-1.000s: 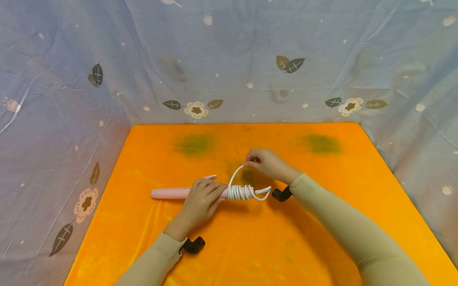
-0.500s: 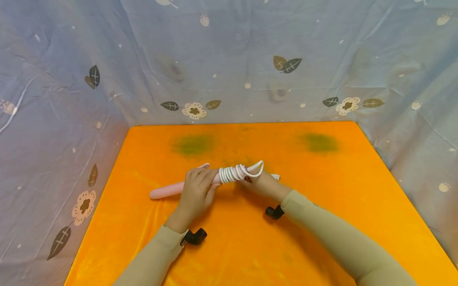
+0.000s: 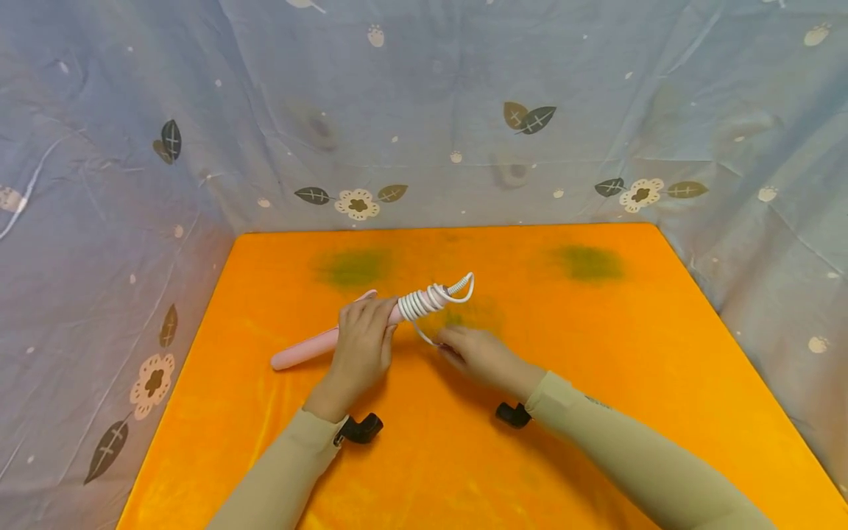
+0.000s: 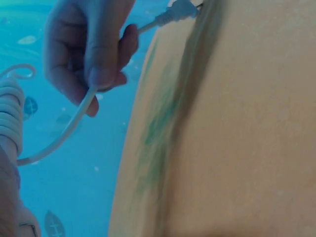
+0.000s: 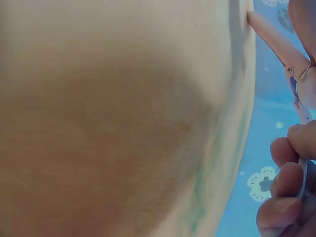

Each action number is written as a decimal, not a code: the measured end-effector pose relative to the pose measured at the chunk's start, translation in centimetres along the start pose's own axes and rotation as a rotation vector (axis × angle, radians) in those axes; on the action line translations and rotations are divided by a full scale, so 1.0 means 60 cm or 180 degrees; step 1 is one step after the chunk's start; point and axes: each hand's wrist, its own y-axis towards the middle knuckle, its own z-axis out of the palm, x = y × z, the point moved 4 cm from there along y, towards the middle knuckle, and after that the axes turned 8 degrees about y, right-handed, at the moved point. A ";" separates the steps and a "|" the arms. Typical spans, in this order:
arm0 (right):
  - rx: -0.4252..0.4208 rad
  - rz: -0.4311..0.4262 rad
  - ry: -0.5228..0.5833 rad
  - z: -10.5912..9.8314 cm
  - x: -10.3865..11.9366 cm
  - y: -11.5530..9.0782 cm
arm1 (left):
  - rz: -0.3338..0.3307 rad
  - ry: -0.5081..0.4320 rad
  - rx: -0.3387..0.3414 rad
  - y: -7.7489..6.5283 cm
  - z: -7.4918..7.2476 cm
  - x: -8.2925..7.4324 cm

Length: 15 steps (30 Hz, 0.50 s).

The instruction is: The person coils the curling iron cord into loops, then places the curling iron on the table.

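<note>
In the head view a pink curling iron (image 3: pixel 305 351) slants up to the right, its handle end raised off the cloth. My left hand (image 3: pixel 361 342) grips its middle from above. White cord (image 3: pixel 419 303) circles the handle in several turns, and a loop stands out past the handle's end. Below and to the right of these turns, my right hand (image 3: pixel 483 358) pinches the cord's loose length. In the left wrist view the white plug (image 4: pixel 178 11) hangs beyond that hand at the cord's end. The right wrist view catches the barrel (image 5: pixel 276 39) and curled right fingers (image 5: pixel 286 185) on the cord.
An orange cloth (image 3: pixel 583 331) with dark greenish patches covers the table. Grey-blue curtains (image 3: pixel 457 88) with flowers and leaves rise at the back and both sides. Black wrist mounts (image 3: pixel 361 428) project beneath the forearms.
The right hand has carried the cord from behind the handle, round underneath, to the near side. The handle end has tipped upward and shifted left, with the left hand keeping its grip.
</note>
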 end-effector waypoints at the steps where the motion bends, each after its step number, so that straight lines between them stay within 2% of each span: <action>1: -0.0005 0.0006 0.0023 0.000 -0.001 -0.004 | -0.0019 0.0007 0.0039 0.001 0.001 0.001; 7: 0.0084 0.0234 0.0215 0.002 -0.003 -0.019 | -0.0213 -0.0103 0.0082 0.007 0.003 0.011; 15: 0.0334 0.0897 0.0656 0.011 -0.009 -0.042 | -0.0363 -0.0149 -0.0120 0.020 -0.001 0.022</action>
